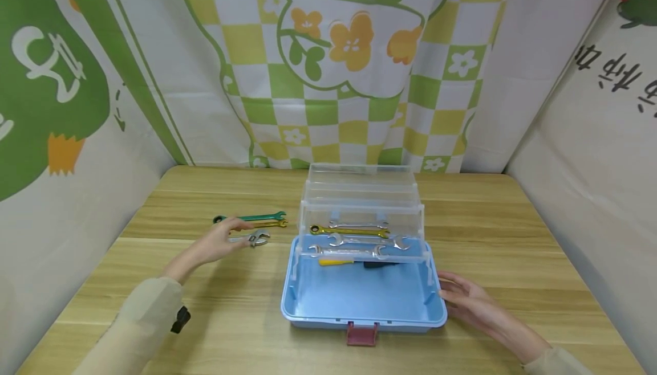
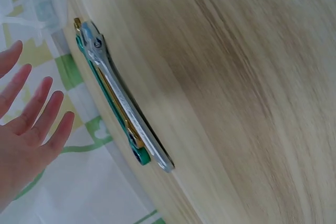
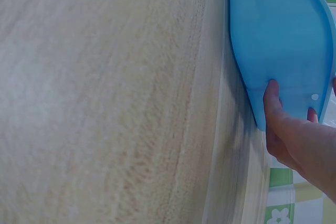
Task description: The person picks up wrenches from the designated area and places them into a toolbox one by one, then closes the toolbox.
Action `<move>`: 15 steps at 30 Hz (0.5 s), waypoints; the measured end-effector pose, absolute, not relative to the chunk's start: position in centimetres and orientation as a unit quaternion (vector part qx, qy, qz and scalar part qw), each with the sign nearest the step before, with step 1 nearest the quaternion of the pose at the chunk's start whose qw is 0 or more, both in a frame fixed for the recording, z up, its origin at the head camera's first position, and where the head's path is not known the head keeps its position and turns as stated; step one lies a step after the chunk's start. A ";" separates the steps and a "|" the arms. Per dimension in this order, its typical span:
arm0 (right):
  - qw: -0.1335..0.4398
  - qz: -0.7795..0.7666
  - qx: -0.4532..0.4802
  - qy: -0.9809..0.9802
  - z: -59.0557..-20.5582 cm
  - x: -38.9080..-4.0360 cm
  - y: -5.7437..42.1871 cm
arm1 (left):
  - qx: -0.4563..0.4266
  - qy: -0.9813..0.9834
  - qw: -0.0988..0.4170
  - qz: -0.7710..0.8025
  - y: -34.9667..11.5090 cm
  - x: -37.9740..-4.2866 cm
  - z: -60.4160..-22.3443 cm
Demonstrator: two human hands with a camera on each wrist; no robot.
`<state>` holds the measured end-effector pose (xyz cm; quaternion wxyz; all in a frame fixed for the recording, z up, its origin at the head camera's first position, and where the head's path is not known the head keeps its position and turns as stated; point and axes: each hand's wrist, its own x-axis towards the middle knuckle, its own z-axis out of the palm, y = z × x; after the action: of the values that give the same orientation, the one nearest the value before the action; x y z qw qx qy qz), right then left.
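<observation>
My left hand (image 1: pixel 218 243) hovers over three wrenches on the table, its fingers spread and holding nothing. Nearest to it lies a silver adjustable wrench (image 1: pixel 260 238). Beside that are a gold wrench (image 1: pixel 277 224) and a green wrench (image 1: pixel 256 217), all side by side in the left wrist view. A light blue toolbox (image 1: pixel 359 301) stands raised open to their right. My right hand (image 1: pixel 472 304) rests against its right end wall, with the thumb (image 3: pixel 273 95) along the blue plastic and the fingers extended, partly hidden behind the wall.
Clear stepped trays (image 1: pixel 361 192) rise at the toolbox's back. They carry a gold wrench (image 1: pixel 351 231) and several silver wrenches (image 1: pixel 349 252). Below them in the box show a yellow handle (image 1: pixel 335 261) and a black one (image 1: pixel 377 264). A maroon latch (image 1: pixel 361 335) hangs in front. Printed curtains (image 1: pixel 333 107) border the wooden table (image 1: pixel 493 221).
</observation>
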<state>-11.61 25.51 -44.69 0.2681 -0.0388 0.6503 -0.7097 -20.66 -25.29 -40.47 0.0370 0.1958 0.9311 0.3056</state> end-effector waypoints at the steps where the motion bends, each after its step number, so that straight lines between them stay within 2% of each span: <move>1: 0.268 -0.710 -0.039 0.650 -44.7 -11.6 25.5 | 0.198 0.932 0.035 0.300 -25.5 -20.7 -40.6; 15: 0.270 -0.700 -0.032 0.661 -44.7 -11.8 25.5 | 0.209 0.945 0.035 0.249 -27.3 -22.1 -42.0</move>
<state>-11.76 25.49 -44.67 0.2700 -0.0315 0.6607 -0.6997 -22.13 -27.30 -42.02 0.0353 0.2093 0.9451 0.2486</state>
